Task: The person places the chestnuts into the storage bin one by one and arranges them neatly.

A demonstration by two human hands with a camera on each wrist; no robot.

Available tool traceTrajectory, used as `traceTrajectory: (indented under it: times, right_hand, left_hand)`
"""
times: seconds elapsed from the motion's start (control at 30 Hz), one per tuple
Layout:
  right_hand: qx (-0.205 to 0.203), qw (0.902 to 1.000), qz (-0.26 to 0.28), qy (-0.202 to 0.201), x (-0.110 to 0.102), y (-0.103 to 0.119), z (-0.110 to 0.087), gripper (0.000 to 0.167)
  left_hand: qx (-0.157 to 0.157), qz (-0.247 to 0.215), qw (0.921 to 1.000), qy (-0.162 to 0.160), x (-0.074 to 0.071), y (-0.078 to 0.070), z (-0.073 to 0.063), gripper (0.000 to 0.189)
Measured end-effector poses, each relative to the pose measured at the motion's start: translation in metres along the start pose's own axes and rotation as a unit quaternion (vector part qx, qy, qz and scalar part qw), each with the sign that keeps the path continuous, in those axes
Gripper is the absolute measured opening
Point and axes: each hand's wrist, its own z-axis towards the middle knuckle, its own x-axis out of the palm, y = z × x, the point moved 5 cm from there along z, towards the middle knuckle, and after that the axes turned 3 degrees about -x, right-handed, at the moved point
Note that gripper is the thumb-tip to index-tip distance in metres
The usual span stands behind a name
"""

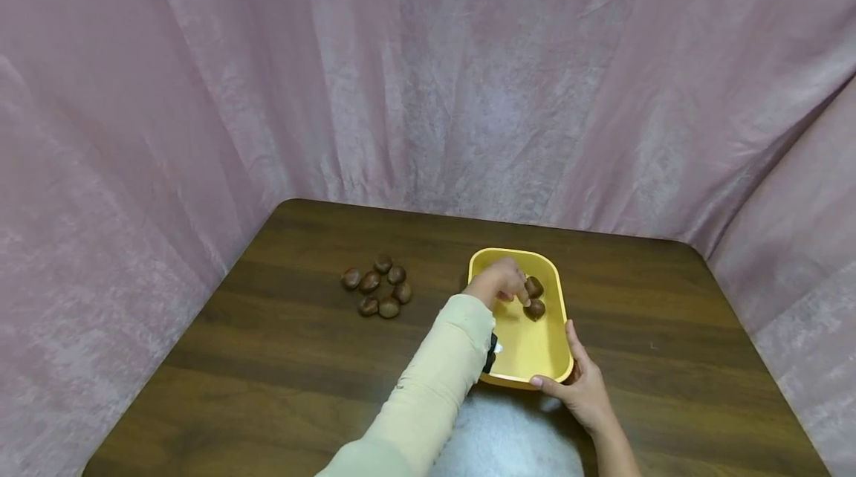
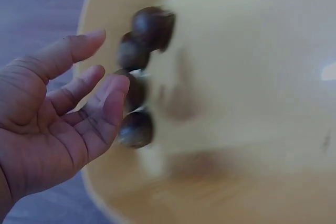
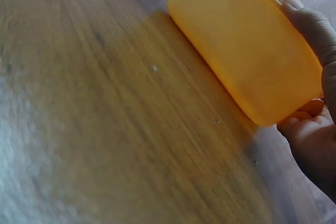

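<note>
My left hand (image 1: 506, 280) reaches down inside a yellow plastic tub (image 1: 524, 358). In the left wrist view its fingers are loosely bent and hold nothing. Several brown chestnuts (image 2: 137, 129) lie in a row along the tub's end, right by those fingertips. Only a couple of chestnuts (image 1: 535, 309) show in the head view; the hand hides the others. My right hand (image 1: 587, 393) grips the tub's near right corner, the thumb on the near rim and the fingers round the side. From the right wrist, the tub's outer wall (image 3: 241, 51) fills the upper right.
Several more chestnuts (image 1: 369, 281) lie loosely grouped on the dark wooden table (image 1: 281, 358), left of the tub. Pink curtains (image 1: 428, 91) hang behind the table and at both sides. Bright glare falls on the tabletop near the front edge.
</note>
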Motion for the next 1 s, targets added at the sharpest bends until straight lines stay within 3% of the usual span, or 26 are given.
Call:
traceTrajectory:
  times: [0.07,0.23,0.47,0.67,1.0]
  right_hand:
    - [-0.001,1.0000,-0.002,-0.001,-0.001,0.000,-0.001,0.108]
    - [0.009,0.9998,-0.015,0.008,0.000,0.000,-0.003,0.109]
    - [0.008,0.9996,-0.020,0.018,0.004,0.001,-0.003,0.112]
    - [0.009,0.9995,-0.023,0.018,0.005,0.002,-0.001,0.111]
    - [0.010,0.9990,-0.043,0.009,0.006,0.005,-0.001,0.109]
  left_hand:
    - [0.019,-0.019,0.9996,0.005,-0.007,-0.004,-0.007,0.036]
    - [0.056,-0.008,0.9982,0.021,-0.018,-0.008,-0.023,0.047]
    - [0.090,-0.003,0.9956,0.024,-0.027,0.003,-0.035,0.050]
    - [0.119,0.000,0.9925,-0.028,-0.037,0.017,-0.044,0.046]
    - [0.181,0.001,0.9757,-0.123,-0.045,0.043,-0.063,0.031]
